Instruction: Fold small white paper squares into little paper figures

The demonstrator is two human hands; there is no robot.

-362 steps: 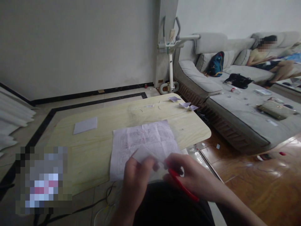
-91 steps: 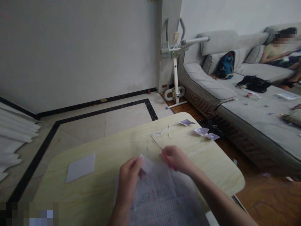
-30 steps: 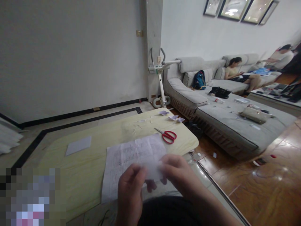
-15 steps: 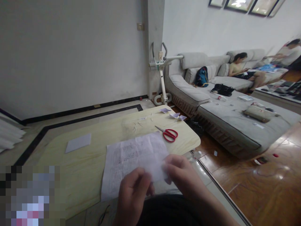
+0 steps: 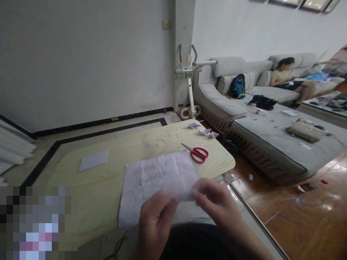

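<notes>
Both my hands meet low in the middle of the view over my lap. My left hand (image 5: pixel 155 221) and my right hand (image 5: pixel 217 204) pinch a small white piece of paper (image 5: pixel 186 194) between their fingertips, just in front of the near edge of a pale wooden table (image 5: pixel 116 162). A large creased sheet with handwriting (image 5: pixel 157 180) lies on the table right beyond my hands. Red-handled scissors (image 5: pixel 197 153) rest on the table past the sheet, to the right.
A small white square of paper (image 5: pixel 93 160) lies at the table's left. Folded paper shapes (image 5: pixel 206 132) and scraps sit at its far right corner. A grey sofa (image 5: pixel 265 133) with bags stands right, where a person (image 5: pixel 290 77) sits. An exercise machine (image 5: pixel 189 86) stands by the wall.
The scissors left my right hand and now lie on the table. Both hands came back from the table to my lap and closed on the small paper; the view shifted slightly left.
</notes>
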